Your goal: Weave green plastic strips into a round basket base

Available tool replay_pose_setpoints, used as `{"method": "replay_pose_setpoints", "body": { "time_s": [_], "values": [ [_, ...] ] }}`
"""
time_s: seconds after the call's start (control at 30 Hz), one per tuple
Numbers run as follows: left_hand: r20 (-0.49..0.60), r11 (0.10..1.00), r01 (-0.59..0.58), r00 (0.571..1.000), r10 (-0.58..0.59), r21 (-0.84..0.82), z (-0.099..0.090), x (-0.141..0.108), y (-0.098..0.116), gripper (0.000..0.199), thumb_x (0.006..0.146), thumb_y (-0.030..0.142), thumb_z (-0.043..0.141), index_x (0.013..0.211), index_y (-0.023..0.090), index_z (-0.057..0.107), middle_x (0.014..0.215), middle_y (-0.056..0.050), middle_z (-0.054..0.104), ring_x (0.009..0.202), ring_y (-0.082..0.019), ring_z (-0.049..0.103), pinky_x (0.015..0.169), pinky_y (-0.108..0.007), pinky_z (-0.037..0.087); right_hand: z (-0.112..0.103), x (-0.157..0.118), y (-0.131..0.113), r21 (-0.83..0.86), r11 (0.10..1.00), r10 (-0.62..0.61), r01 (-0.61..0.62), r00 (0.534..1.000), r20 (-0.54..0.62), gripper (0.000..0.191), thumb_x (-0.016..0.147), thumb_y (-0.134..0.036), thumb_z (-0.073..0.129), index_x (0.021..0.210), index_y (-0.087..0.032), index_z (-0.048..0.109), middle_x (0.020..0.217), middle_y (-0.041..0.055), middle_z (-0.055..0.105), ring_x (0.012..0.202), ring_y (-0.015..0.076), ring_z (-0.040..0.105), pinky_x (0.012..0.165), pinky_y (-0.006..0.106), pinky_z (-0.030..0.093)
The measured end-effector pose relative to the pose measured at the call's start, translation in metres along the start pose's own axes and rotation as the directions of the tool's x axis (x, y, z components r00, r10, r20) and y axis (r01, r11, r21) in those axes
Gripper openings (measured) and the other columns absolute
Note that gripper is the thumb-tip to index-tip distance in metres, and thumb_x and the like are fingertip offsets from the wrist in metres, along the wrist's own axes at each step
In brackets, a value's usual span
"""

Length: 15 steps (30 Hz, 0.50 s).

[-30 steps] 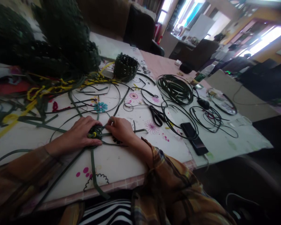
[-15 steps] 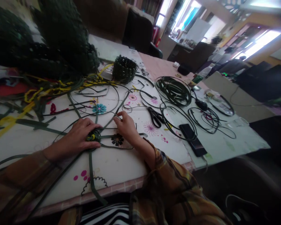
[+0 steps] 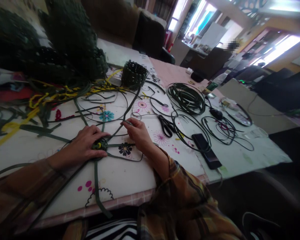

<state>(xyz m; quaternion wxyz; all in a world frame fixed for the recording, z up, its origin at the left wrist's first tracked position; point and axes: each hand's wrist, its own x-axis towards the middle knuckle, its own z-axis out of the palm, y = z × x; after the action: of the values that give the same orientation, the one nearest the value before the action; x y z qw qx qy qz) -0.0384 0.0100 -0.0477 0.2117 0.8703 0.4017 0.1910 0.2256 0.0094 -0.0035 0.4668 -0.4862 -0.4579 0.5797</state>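
Note:
My left hand rests on a small woven centre of dark green strips with a bit of yellow in it. Its thumb and fingers curl round the piece and hold it against the white flowered tablecloth. Green strips spread out from that centre in several directions like spokes. To the right, my right hand pinches one green strip between thumb and forefinger, slightly above the cloth. The far part of this strip runs up toward a small green woven basket.
Black-handled scissors lie right of my right hand. Beyond are a coil of green strip, looser loops, a phone and a bottle. Large woven pieces and yellow strips crowd the left back. Someone sits far off.
My right hand has turned a little, its fingers still pinched on the strip. The strip's far part now lies differently, reaching up toward the basket. My left hand stays on the woven centre.

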Motion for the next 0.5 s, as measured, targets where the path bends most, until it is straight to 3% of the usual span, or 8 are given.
{"method": "replay_pose_setpoints", "body": {
  "time_s": [0.2, 0.37, 0.5],
  "values": [
    [0.005, 0.999, 0.027, 1.000, -0.027, -0.019, 0.0023, 0.0019, -0.0027, 0.077, 0.087, 0.089, 0.069, 0.137, 0.031, 0.077, 0.120, -0.009, 0.064, 0.113, -0.034, 0.058, 0.104, -0.047, 0.046, 0.0009, -0.0029, -0.0012, 0.048, 0.998, -0.045, 0.039, 0.993, 0.113, 0.050, 0.078, -0.067, 0.085, 0.083, -0.025, 0.059, 0.054, -0.0130, 0.028, 0.048, 0.0070, 0.023, 0.049, 0.025, 0.014],
    [0.006, 0.998, 0.055, 0.998, -0.055, 0.003, 0.0085, 0.0052, -0.0080, 0.076, 0.082, 0.089, 0.072, 0.133, 0.033, 0.081, 0.117, -0.010, 0.063, 0.108, -0.033, 0.057, 0.103, -0.049, 0.047, -0.0005, -0.0028, 0.0010, 0.030, 0.994, -0.113, 0.109, 0.972, 0.204, 0.040, 0.085, -0.060, 0.075, 0.083, -0.025, 0.055, 0.058, -0.0111, 0.029, 0.051, 0.0077, 0.025, 0.050, 0.024, 0.018],
    [0.011, 0.998, 0.061, 0.998, -0.061, -0.001, 0.0085, 0.0079, -0.0074, 0.078, 0.081, 0.091, 0.072, 0.132, 0.033, 0.083, 0.115, -0.010, 0.064, 0.106, -0.033, 0.058, 0.101, -0.048, 0.048, 0.0011, -0.0065, 0.0018, -0.021, 0.983, -0.181, 0.182, 0.983, 0.040, 0.031, 0.088, -0.052, 0.070, 0.098, -0.027, 0.055, 0.061, -0.0107, 0.037, 0.052, 0.0100, 0.031, 0.052, 0.025, 0.025]
  ]
}}
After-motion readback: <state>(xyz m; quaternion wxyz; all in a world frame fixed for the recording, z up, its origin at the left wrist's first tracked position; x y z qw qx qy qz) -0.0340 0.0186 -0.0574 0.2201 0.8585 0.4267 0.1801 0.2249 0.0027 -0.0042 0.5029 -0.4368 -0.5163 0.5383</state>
